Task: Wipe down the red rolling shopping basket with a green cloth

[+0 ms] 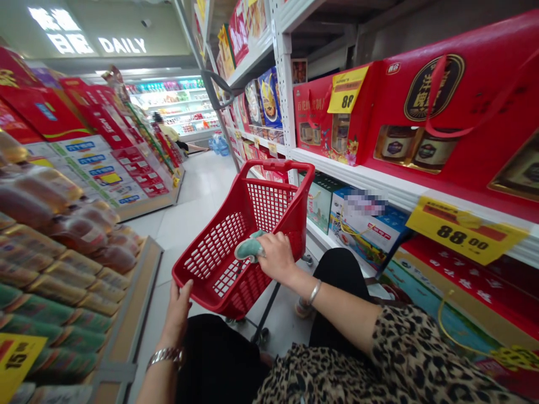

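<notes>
Shopping cart, red and lattice-walled, stands in a supermarket aisle before a seated or crouching person, between stocked shelves and stacked bottles. The right hand grips a bunched, pale green cloth at the basket's near side; whether the cloth touches the plastic cannot be told. The left hand meets the basket's near left corner, but how firmly its fingers close is not clear. The cloth looks light, soft and pliable, best gathered in the palm; the cart appears stiff, smooth and apt to roll on its casters, with the rim or the far handle the likely sure holds. "DAILY" shines beside Chinese characters on a wall sign. Yellow price tags read "88" and "88.00" near red gift boxes of jars; another shows "15".
</notes>
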A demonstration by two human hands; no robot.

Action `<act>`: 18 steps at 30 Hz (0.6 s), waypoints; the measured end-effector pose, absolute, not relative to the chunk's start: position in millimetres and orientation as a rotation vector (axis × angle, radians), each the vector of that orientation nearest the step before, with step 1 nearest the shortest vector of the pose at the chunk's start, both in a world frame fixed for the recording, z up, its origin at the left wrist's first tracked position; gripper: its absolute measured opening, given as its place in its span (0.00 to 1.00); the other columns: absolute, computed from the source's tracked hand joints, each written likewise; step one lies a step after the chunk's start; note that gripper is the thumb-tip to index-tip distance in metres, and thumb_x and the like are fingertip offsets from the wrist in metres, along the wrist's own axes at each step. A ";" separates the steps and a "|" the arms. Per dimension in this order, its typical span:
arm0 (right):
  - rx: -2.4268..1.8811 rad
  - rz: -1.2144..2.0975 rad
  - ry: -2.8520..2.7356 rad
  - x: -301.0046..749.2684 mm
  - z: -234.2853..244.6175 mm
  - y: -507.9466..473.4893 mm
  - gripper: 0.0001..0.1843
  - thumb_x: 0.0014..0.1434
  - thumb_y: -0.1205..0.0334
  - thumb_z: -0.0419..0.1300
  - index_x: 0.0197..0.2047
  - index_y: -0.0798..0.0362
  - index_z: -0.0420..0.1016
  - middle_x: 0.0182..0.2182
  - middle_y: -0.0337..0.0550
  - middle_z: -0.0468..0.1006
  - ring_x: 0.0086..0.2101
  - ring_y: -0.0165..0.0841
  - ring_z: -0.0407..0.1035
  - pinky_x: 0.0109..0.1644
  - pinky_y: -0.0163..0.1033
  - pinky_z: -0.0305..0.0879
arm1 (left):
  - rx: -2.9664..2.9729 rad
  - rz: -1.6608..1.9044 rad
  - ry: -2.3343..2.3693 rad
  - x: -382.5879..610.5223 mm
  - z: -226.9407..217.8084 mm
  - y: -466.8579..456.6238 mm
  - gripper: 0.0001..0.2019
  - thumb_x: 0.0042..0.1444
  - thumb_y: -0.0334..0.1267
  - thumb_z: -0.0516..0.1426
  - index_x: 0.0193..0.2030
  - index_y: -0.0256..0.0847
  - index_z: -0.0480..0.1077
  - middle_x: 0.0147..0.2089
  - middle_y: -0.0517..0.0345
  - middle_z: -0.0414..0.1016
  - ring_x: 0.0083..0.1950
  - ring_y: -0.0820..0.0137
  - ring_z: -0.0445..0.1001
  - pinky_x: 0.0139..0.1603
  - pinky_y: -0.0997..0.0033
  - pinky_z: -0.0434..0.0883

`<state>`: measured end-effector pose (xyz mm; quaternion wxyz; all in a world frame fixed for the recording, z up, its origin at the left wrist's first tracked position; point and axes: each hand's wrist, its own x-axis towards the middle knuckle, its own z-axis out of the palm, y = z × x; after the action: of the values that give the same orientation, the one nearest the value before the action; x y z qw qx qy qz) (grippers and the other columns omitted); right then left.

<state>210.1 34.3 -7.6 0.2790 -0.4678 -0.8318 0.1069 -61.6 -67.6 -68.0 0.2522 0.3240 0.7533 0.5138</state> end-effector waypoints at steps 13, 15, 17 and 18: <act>-1.049 0.234 -2.349 201.0 -8.8 15.8 0.13 0.64 0.62 0.61 0.51 0.49 0.77 0.48 0.46 0.79 0.46 0.42 0.65 0.47 0.46 0.56 | 0.687 1.385 1.951 -71.8 -55.3 -75.7 0.38 0.60 0.52 0.57 0.76 0.60 0.51 0.76 0.55 0.61 0.71 0.53 0.68 0.56 0.58 0.79; -1.107 0.186 -2.335 212.3 -4.0 30.8 0.13 0.64 0.64 0.59 0.51 0.50 0.78 0.48 0.46 0.80 0.46 0.42 0.65 0.47 0.46 0.55 | 0.669 1.394 1.956 -75.9 -57.5 -75.5 0.38 0.60 0.52 0.57 0.76 0.60 0.52 0.76 0.54 0.62 0.71 0.53 0.67 0.56 0.58 0.78; -1.165 0.144 -2.315 225.0 1.4 48.4 0.14 0.64 0.64 0.59 0.52 0.50 0.78 0.49 0.47 0.80 0.47 0.43 0.65 0.47 0.46 0.55 | 0.661 1.412 1.948 -78.7 -59.9 -75.1 0.38 0.59 0.51 0.58 0.76 0.60 0.53 0.75 0.55 0.63 0.71 0.54 0.67 0.57 0.58 0.78; -1.192 0.125 -2.302 231.4 4.1 57.7 0.15 0.64 0.65 0.58 0.53 0.50 0.78 0.50 0.47 0.80 0.47 0.43 0.65 0.47 0.46 0.54 | 0.662 1.421 1.942 -79.5 -60.7 -75.0 0.37 0.59 0.51 0.58 0.76 0.60 0.54 0.75 0.55 0.63 0.71 0.54 0.67 0.57 0.59 0.78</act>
<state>231.4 57.7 4.1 0.2695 -0.4423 -0.8542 0.0464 -79.5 -75.0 -60.7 0.3174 0.2517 0.7377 0.5401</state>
